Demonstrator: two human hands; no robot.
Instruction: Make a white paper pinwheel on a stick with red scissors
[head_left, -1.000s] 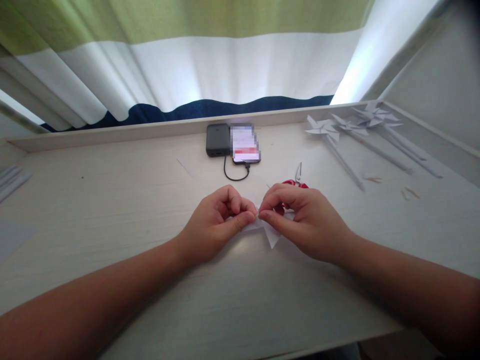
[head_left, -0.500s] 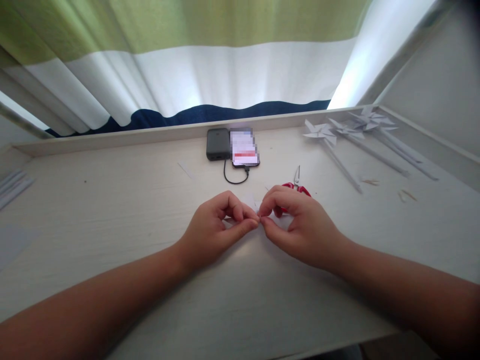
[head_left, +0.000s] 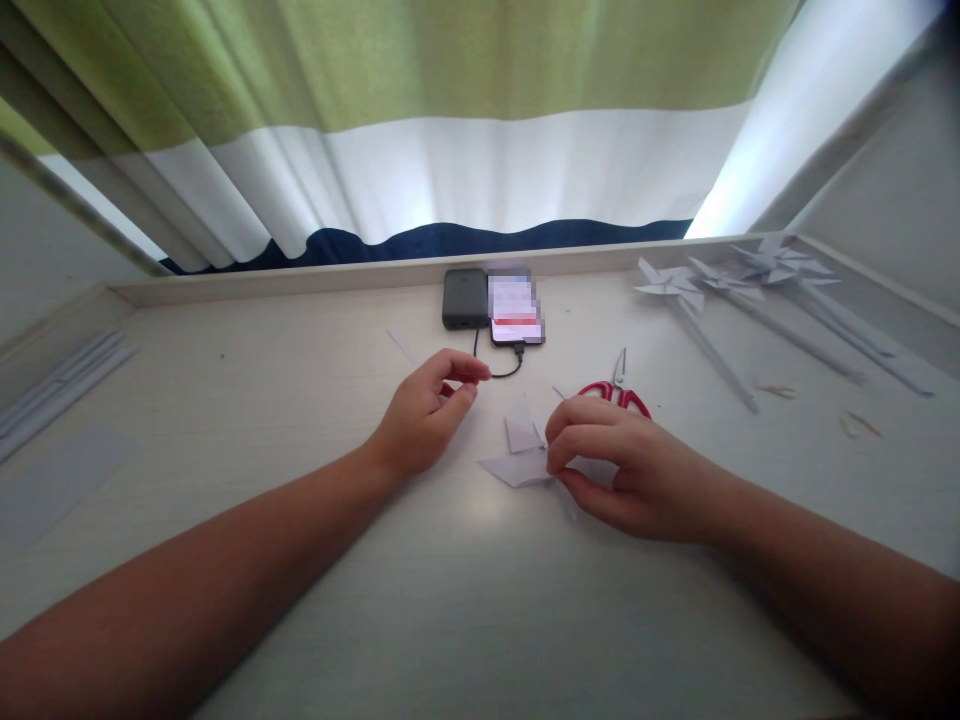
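Note:
A white paper pinwheel head (head_left: 517, 467) with folded blades lies on the table in front of me. My right hand (head_left: 626, 465) covers its right side, with thumb and fingers pinched at its centre. My left hand (head_left: 431, 410) is apart from the paper, up and to its left. Its thumb and fingertips are drawn together; anything between them is too small to make out. Just beyond my right hand lie red-handled scissors (head_left: 619, 385), points facing away, the handles partly hidden by my fingers.
Several finished paper pinwheels on sticks (head_left: 679, 290) lie at the back right, near small wooden bits (head_left: 776, 390). A dark power bank (head_left: 465, 298) is cabled to a phone (head_left: 515, 310). Rolled paper sticks (head_left: 67, 385) and a paper sheet (head_left: 71, 480) lie at left.
My left hand has let go of the paper and moved up and left, uncovering the blades. My right hand stays at the centre. The view has shifted slightly.

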